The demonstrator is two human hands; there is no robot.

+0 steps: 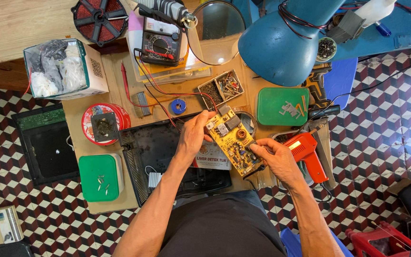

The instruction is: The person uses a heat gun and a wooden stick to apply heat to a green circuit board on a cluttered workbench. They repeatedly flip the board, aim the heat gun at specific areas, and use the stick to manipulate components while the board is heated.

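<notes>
A yellow circuit board point(233, 140) with a copper coil and grey components is held tilted over a black appliance casing point(167, 152). My left hand point(193, 134) grips the board's upper left edge. My right hand point(273, 156) grips its lower right corner. A red wire runs from the board's top end toward the black multimeter point(161, 45) at the back of the table.
A blue lamp point(281, 43) and a magnifier point(216, 31) hang over the back. Green lids point(282, 106) point(100, 177) hold small metal parts. A red soldering gun point(308, 154), a screw tray point(220, 87), a red tin point(102, 123) and a bag-filled box point(63, 69) surround the work.
</notes>
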